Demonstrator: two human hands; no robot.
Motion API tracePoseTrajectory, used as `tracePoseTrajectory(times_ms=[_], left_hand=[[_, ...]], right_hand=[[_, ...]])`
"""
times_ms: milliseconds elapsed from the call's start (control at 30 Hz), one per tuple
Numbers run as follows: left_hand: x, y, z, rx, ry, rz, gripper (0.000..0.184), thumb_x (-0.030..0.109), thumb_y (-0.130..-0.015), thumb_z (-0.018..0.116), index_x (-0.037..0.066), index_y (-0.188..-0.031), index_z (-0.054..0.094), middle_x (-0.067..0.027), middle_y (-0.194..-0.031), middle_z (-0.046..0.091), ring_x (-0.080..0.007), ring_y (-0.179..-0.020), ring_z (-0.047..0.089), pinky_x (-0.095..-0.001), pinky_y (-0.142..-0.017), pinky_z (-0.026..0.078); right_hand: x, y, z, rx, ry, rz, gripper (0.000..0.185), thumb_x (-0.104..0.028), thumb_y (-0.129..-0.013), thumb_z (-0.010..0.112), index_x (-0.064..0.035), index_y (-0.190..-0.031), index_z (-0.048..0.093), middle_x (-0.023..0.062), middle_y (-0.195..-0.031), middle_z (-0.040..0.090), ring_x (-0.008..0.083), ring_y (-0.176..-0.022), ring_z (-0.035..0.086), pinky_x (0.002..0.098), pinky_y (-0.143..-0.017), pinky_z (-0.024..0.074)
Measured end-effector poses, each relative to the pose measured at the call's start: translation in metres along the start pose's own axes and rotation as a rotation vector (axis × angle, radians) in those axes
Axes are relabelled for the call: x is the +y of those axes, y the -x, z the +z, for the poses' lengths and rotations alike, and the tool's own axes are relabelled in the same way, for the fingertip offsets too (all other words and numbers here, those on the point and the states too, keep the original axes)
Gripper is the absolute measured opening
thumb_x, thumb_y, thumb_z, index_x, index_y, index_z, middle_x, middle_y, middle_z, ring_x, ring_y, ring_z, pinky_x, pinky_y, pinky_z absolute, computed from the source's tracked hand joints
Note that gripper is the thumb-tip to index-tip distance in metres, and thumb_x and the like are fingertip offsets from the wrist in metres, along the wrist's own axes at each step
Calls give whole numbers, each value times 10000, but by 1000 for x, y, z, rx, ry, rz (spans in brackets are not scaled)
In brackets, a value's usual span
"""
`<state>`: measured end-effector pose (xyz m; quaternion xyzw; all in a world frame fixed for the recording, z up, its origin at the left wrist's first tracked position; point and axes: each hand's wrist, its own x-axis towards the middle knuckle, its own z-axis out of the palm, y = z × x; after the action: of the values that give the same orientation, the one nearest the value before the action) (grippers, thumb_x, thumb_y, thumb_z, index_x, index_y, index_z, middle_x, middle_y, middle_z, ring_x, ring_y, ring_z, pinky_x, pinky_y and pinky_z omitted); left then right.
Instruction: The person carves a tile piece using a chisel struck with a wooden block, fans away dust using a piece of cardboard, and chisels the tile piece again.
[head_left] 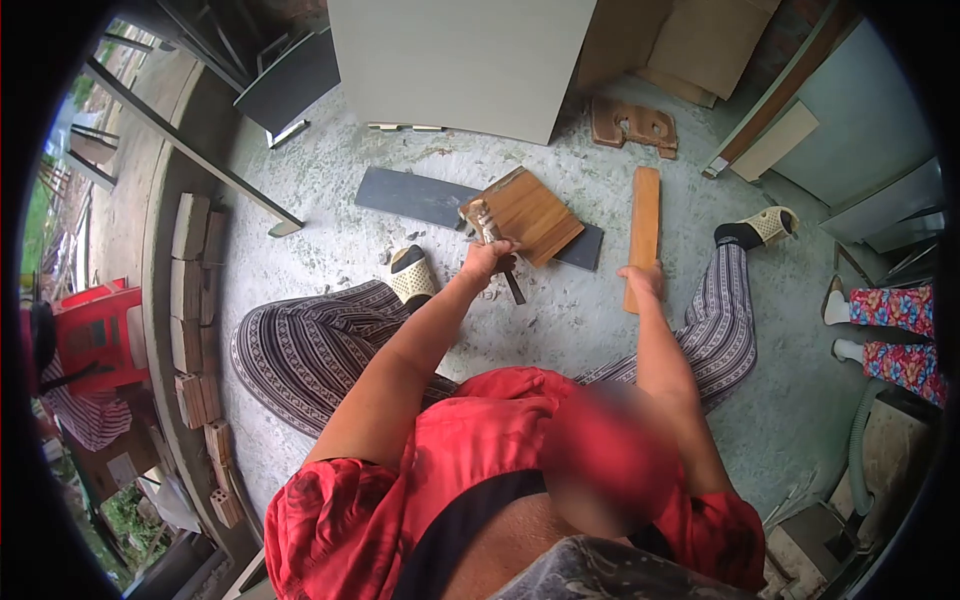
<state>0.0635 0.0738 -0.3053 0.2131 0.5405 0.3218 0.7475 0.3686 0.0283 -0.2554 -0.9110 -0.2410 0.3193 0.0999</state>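
My left hand (487, 262) is closed around a tool with a dark handle (514, 288) and a pale, worn upper part, beside the left edge of a square wooden board (528, 214). That board lies over a long dark grey plank (415, 196) on the floor. On the right, my right hand (643, 280) grips the lower end of a narrow wooden plank (645, 215), its thumb across the wood. The narrow plank points away from me and is apart from the square board.
A large pale panel (450, 60) stands at the back, with a brown cut-out piece (634, 125) beside it. Bricks (188, 290) line the left edge. Another person's legs (890, 312) are at the right. A metal bar (190, 150) slants at upper left.
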Motion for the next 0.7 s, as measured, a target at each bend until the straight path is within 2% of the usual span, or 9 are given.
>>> tracePoseTrajectory(times_ms=[67,100,167,267,300,367,467,600,700], left_hand=[[4,-3,-9,-40,43,-9,223,123,-759,595,28,-958,630,-71,-866,651,-197,-662,614,-324,-597,531],[6,-3,-11,-52,20,-22,238,123,-762,588,24,-976,623,-78,-880,646,-211,-679,625,-330,-598,533],[9,-5,-14,-73,24,-50,246,125,-762,590,25,-984,620,-80,-875,645,-212,-676,626,-326,-591,530],[14,-8,-16,-99,41,-92,271,135,-752,600,26,-999,614,-74,-843,646,-206,-666,628,-309,-558,516],[26,-2,-11,-35,-39,-65,273,136,-744,605,27,-994,618,-65,-821,648,-200,-664,628,-299,-550,508],[42,1,-11,64,-160,-11,277,137,-721,619,34,-978,631,-48,-782,661,-175,-668,625,-289,-548,490],[76,-1,-9,169,-249,64,245,96,-717,613,12,-945,641,-69,-816,675,-148,-693,618,-307,-580,479],[132,8,-8,251,-494,178,97,83,-684,670,-9,-711,665,-66,-696,647,-121,-595,571,-270,-558,451],[170,21,-22,326,-578,243,118,122,-679,690,12,-715,665,-34,-642,619,-92,-528,532,-247,-480,405]], right_hand=[[-5,0,10,72,248,33,839,-260,-569,764,-93,-1280,350,175,-1317,373,323,-1177,428,425,-915,405],[-8,-1,15,71,245,44,839,-260,-569,764,-93,-1280,350,175,-1317,373,323,-1177,428,425,-915,405],[-13,-1,26,256,519,-361,887,-341,-590,784,-102,-1309,322,164,-1381,254,320,-1254,302,413,-1009,315],[-36,26,23,47,550,-511,860,-352,-654,749,-84,-1336,299,158,-1397,224,316,-1286,243,456,-1054,220],[-36,26,25,48,548,-504,860,-352,-654,749,-84,-1336,299,158,-1397,224,316,-1286,243,456,-1054,220],[-37,25,33,132,705,-781,847,-398,-692,706,-74,-1354,288,158,-1420,213,307,-1321,192,473,-1082,157],[-45,24,53,80,593,-905,832,-396,-712,689,-64,-1360,287,151,-1442,179,309,-1341,147,498,-1085,121],[-44,27,67,-208,681,-944,1005,-466,-631,733,-125,-1404,189,159,-1456,134,321,-1355,105,498,-1085,129],[-45,20,77,-153,706,-947,1086,-444,-567,781,-221,-1418,143,161,-1458,119,347,-1348,106,526,-1071,144]])
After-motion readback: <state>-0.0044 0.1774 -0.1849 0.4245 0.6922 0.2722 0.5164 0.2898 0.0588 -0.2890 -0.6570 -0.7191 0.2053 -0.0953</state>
